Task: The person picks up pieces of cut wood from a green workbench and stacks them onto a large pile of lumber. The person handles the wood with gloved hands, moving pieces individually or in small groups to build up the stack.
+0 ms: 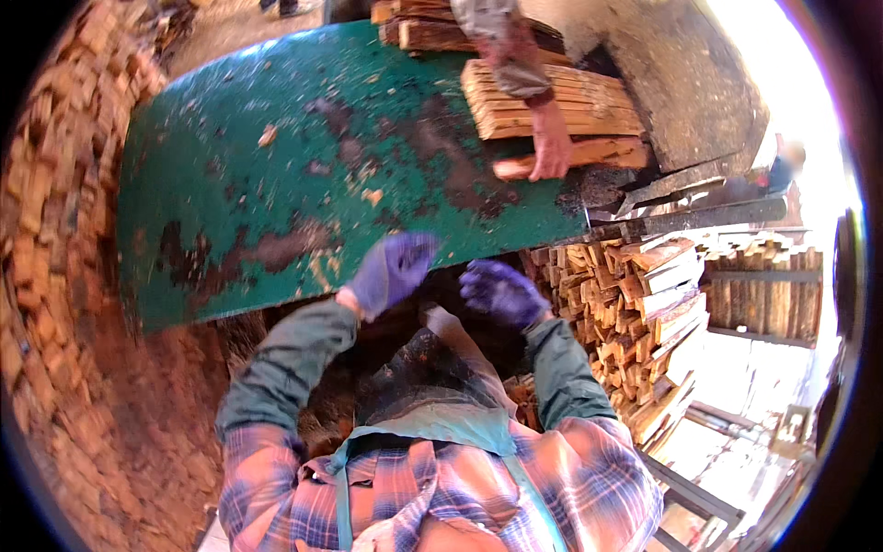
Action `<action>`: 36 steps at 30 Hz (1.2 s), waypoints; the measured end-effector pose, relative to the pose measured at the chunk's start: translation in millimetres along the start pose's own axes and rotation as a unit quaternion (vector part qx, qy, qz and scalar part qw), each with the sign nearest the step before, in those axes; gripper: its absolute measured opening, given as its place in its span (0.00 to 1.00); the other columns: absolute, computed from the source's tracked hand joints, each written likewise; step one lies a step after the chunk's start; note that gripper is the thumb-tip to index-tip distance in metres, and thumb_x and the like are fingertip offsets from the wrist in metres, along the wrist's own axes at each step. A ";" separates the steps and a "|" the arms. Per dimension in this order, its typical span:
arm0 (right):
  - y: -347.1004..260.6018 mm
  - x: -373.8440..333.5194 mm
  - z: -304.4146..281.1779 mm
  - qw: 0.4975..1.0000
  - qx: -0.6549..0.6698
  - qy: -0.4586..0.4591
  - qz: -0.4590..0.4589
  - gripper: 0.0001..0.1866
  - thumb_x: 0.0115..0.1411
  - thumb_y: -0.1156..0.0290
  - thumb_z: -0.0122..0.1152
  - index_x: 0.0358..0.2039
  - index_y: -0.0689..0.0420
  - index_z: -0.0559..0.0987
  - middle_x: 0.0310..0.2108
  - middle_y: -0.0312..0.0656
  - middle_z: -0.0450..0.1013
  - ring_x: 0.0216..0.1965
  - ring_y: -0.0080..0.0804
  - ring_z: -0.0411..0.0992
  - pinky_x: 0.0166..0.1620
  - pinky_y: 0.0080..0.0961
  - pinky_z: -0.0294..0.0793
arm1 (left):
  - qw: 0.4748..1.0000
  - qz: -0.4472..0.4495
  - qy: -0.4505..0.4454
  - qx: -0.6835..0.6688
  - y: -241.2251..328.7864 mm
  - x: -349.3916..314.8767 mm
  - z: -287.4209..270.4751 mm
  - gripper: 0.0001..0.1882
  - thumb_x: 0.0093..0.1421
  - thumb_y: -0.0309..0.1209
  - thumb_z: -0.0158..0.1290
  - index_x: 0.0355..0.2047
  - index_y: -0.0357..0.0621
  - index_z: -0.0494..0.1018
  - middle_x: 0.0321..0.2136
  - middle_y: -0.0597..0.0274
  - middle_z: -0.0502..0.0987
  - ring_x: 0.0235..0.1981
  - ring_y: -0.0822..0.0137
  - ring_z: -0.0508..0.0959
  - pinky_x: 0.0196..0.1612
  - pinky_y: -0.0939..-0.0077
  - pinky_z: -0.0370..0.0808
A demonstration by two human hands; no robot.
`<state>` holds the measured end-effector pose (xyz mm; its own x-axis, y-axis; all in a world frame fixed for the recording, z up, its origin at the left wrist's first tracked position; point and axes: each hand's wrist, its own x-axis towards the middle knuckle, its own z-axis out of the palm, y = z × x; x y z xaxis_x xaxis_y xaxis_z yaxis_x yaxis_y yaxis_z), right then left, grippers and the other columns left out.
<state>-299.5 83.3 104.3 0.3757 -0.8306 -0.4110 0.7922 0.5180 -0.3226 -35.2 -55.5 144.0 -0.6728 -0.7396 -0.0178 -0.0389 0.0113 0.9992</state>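
The task's thing is the reddish-brown, rough-split length of wood (602, 152) lying near the right end of the worn green, flat-topped surface (258, 120), just beside a neat stack of pale tan split-wood sticks (598, 103). A co-worker's bare grip (550, 155) is on it, fingers bent down over its near side. The person's own hands, both in purple gloves, are well apart from the wood: the left grip (394, 271) is at the near edge of the surface, blurred, so I cannot tell how far its fingers are closed, though nothing shows in it; the right grip (501, 293) hangs just past that edge, fingers loosely bent and parted, with nothing visible in it. Judging by look, a single length should be stiff and fairly light, while the whole stack would likely weigh enough to want two hands. The rough faces should give gloves good purchase, with splinters more of a worry than slipping, and breakage seems unlikely. The length is best taken around its middle, thumb and fingers across its narrow width; the stack, if loose, would need pressing inward from both ends.
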 end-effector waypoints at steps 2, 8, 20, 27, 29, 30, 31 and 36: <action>-62.8 -10.0 -17.0 0.988 0.092 0.052 -0.114 0.23 0.71 0.62 0.40 0.62 0.60 0.66 0.59 0.55 0.67 0.57 0.51 0.69 0.59 0.49 0.70 | 0.997 0.076 0.002 0.018 15.7 98.8 -4.3 0.18 0.60 0.17 0.53 0.51 0.37 0.74 0.43 0.64 0.80 0.43 0.74 0.77 0.48 0.77 0.76; -166.3 22.7 -76.5 0.966 -0.066 0.090 -0.233 0.24 0.70 0.61 0.46 0.62 0.57 0.65 0.58 0.55 0.67 0.57 0.51 0.69 0.59 0.47 0.70 | 0.848 0.219 0.055 0.479 9.8 364.2 -49.2 0.20 0.60 0.35 0.52 0.53 0.47 0.72 0.49 0.48 0.76 0.53 0.46 0.72 0.55 0.58 0.70; -179.1 125.6 -25.5 0.888 -0.222 0.360 -0.179 0.39 0.59 0.32 0.53 0.63 0.40 0.56 0.40 0.43 0.74 0.30 0.38 0.77 0.32 0.38 0.82 | 0.905 0.028 0.084 0.417 -14.7 304.4 -1.3 0.20 0.62 0.48 0.51 0.42 0.46 0.79 0.35 0.45 0.80 0.41 0.45 0.80 0.42 0.58 0.77; -15.7 79.3 -0.4 0.915 -0.281 0.271 -0.095 0.40 0.62 0.36 0.51 0.67 0.39 0.49 0.46 0.44 0.71 0.35 0.35 0.75 0.30 0.36 0.80 | 0.905 -0.027 0.158 0.394 -0.5 35.1 -6.9 0.21 0.63 0.44 0.55 0.42 0.35 0.77 0.33 0.42 0.80 0.34 0.52 0.82 0.37 0.64 0.76; 35.6 68.3 6.4 0.930 -0.274 0.241 -0.039 0.43 0.63 0.37 0.49 0.69 0.42 0.43 0.49 0.44 0.69 0.38 0.36 0.74 0.29 0.35 0.79 | 0.918 -0.067 0.170 0.351 -15.3 -50.6 -13.9 0.25 0.63 0.44 0.55 0.46 0.31 0.75 0.38 0.41 0.80 0.40 0.53 0.82 0.43 0.65 0.77; 45.5 53.5 22.0 0.915 -0.333 0.225 0.023 0.44 0.63 0.38 0.51 0.69 0.48 0.47 0.50 0.44 0.69 0.44 0.39 0.73 0.39 0.35 0.79 | 0.932 -0.102 0.169 0.304 -27.2 -88.7 -13.3 0.27 0.63 0.44 0.55 0.48 0.29 0.74 0.41 0.41 0.80 0.43 0.53 0.82 0.47 0.66 0.77; 63.8 45.5 -22.5 0.879 -0.440 0.166 -0.077 0.42 0.64 0.40 0.51 0.68 0.50 0.50 0.51 0.43 0.69 0.47 0.38 0.72 0.45 0.34 0.77 | 0.938 -0.172 0.134 0.271 -4.3 -110.8 -2.8 0.28 0.62 0.43 0.56 0.52 0.27 0.71 0.47 0.42 0.78 0.47 0.57 0.80 0.51 0.67 0.76; 69.0 42.6 25.0 0.910 -0.320 0.261 -0.046 0.29 0.68 0.50 0.52 0.62 0.54 0.66 0.54 0.37 0.70 0.50 0.31 0.70 0.55 0.32 0.70 | 0.985 -0.096 0.136 0.046 -75.9 -173.4 35.3 0.42 0.60 0.47 0.59 0.66 0.37 0.55 0.58 0.44 0.70 0.57 0.59 0.72 0.56 0.64 0.71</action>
<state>-216.8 78.6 85.8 -0.0888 -0.7526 -0.6525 0.3040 0.6033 -0.7372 58.3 95.7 70.0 -0.4248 -0.8864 -0.1839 -0.2218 -0.0951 0.9704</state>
